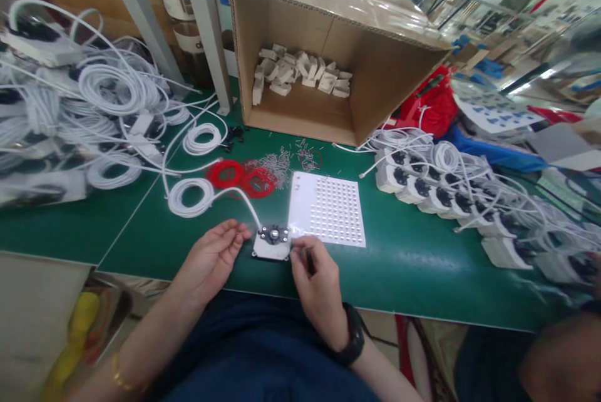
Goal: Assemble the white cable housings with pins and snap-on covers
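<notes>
A small white device housing (pixel 271 250) with a black cable clamp fitted on its top lies on the green bench in front of me. A white cable (pixel 241 194) runs from its back to a coil (pixel 190 197) on the left. Just left of the housing is my left hand (pixel 213 259), its thumb and fingertips pinched together; anything between them is too small to make out. My right hand (pixel 318 277) is at the housing's right edge with curled fingers, the fingertips close against it. Something dark shows between those fingers, but I cannot tell what.
A white sheet with rows of small round pieces (pixel 300 205) lies behind my right hand. Beyond are red rings (pixel 256 183), loose screws (pixel 280 164) and an open carton (pixel 300 117) holding white parts. Cabled units (pixel 441 198) line the right; coils (pixel 113 89) heap left. Another person sits at right.
</notes>
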Available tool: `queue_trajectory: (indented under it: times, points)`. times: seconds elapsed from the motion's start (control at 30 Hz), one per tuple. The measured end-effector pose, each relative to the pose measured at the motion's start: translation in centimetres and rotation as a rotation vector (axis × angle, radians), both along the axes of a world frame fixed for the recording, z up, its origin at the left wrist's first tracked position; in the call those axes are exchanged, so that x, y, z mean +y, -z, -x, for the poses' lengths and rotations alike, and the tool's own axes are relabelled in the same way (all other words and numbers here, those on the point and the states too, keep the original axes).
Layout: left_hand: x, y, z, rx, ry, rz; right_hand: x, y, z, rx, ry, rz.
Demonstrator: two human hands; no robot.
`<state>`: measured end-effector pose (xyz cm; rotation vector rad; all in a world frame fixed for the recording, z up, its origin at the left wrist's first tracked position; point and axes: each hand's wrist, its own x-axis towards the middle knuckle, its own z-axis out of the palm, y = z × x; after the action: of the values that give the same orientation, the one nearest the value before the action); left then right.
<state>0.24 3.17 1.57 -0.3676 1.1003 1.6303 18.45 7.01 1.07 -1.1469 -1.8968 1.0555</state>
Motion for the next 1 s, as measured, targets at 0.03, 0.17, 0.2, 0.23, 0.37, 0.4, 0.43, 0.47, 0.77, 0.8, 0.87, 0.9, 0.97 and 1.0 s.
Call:
queue_trajectory:
  times: [0.03, 0.17, 0.2, 0.23, 0.37, 0.4, 0.43, 0.47, 0.77, 0.8, 0.87, 0.9, 0.97, 1.0]
  points:
    - [-0.2, 0.2, -0.1, 0.047, 0.033, -0.020, -0.3, 0.5, 0.1, 0.001, -0.003, -0.071]
    - [-0.9, 0.8, -0.3, 0.285, 0.192, -0.131, -0.4, 1.4, 0.2, -0.017, -0.074, -0.293]
    - [-1.0, 0.9, -0.3, 0.304, 0.219, -0.144, -0.4, 1.4, 0.1, -0.037, -0.080, -0.324]
    - [-1.0, 0.9, -0.3, 0.317, 0.238, -0.148, -0.4, 1.3, 0.1, -0.057, -0.080, -0.343]
    - [-1.0, 0.6, -0.3, 0.327, 0.209, -0.141, -0.4, 1.0, -0.3, -0.080, -0.080, -0.327]
    - [-1.0, 0.5, -0.3, 0.314, 0.191, -0.136, -0.4, 1.0, -0.4, -0.081, -0.084, -0.309]
    - [-1.0, 0.4, -0.3, 0.301, 0.180, -0.128, -0.4, 1.0, -0.4, -0.082, -0.091, -0.289]
    - [-1.0, 0.3, -0.2, 0.296, 0.176, -0.119, -0.5, 1.1, -0.5, -0.079, -0.097, -0.271]
    - [-1.9, 0.0, -0.7, 0.406, 0.289, -0.138, -1.0, 1.6, -0.2, -0.078, -0.120, -0.288]
    - [-1.9, 0.0, -0.7, 0.405, 0.285, -0.146, -1.1, 1.7, -0.2, -0.089, -0.123, -0.306]
    - [-2.0, 0.1, -0.5, 0.376, 0.281, -0.149, -1.1, 1.8, -0.2, -0.108, -0.128, -0.336]
    - [-2.1, 0.2, -0.4, 0.355, 0.281, -0.141, -1.1, 1.9, -0.1, -0.111, -0.127, -0.343]
    - [-2.2, 0.4, -0.2, 0.338, 0.283, -0.115, -1.0, 1.8, -0.1, -0.100, -0.106, -0.346]
    - [-2.2, 0.5, -0.1, 0.359, 0.285, -0.098, -0.9, 1.7, -0.1, -0.090, -0.086, -0.346]
